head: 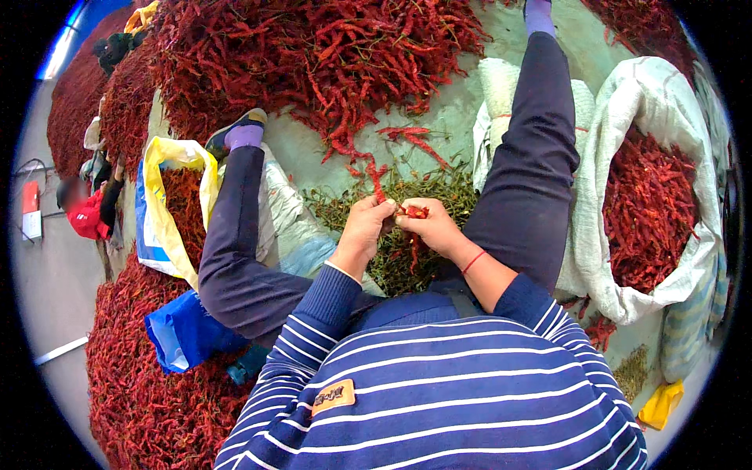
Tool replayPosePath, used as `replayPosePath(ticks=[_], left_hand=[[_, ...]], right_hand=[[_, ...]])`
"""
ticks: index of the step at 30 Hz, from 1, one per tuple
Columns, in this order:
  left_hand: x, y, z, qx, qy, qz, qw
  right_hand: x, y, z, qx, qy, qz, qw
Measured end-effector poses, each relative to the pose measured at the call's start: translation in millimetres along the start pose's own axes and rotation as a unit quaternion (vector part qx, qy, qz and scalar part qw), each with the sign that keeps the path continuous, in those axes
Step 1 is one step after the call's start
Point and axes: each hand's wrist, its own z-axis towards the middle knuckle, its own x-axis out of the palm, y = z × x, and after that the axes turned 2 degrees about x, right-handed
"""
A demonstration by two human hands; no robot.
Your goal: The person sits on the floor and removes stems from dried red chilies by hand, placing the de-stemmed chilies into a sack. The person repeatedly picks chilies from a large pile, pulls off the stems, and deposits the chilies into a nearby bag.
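Note:
Between my spread legs, both hands are close together over a heap of green chilli stems (405,264). My left hand (363,230) pinches a dried red chilli (376,181) that points away from me. Red chillies (416,212) are gathered in the curled fingers of my right hand (433,230), whose thumb nearly meets the left thumb. Another red piece (415,258) shows just below the right hand. Ahead lies a large pile of dried red chillies (317,64), with a few loose chillies (414,141) at its near edge.
At right stands a white woven sack (587,235) holding red chillies (649,211). A yellow-rimmed bag (155,176) with chillies and a blue bag (188,329) are at left, beside another chilli pile (147,411). A person in red (94,214) is farther left. A yellow bag (662,405) lies lower right.

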Motion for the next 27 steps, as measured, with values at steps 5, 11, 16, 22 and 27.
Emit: replayPosePath(ticks=[5, 11, 16, 22, 27], left_hand=[[-24, 20, 3, 0.037, -0.082, 0.120, 0.989], [-13, -1, -16, 0.199, 0.109, 0.576, 0.785], [-26, -9, 11, 0.250, -0.065, 0.696, 0.670], [-25, -6, 69, 0.249, -0.126, 0.681, 0.677], [-33, -3, 69, 0.302, -0.095, 0.599, 0.736]], right_hand=[[1, 4, -4, 0.033, 0.056, 0.051, 0.997], [1, -1, 4, -0.008, -0.057, 0.048, 0.997], [-1, 7, 4, 0.038, -0.137, 0.114, 0.983], [3, 5, 4, 0.067, -0.078, 0.119, 0.988], [-4, -8, 8, 0.089, -0.111, 0.136, 0.980]])
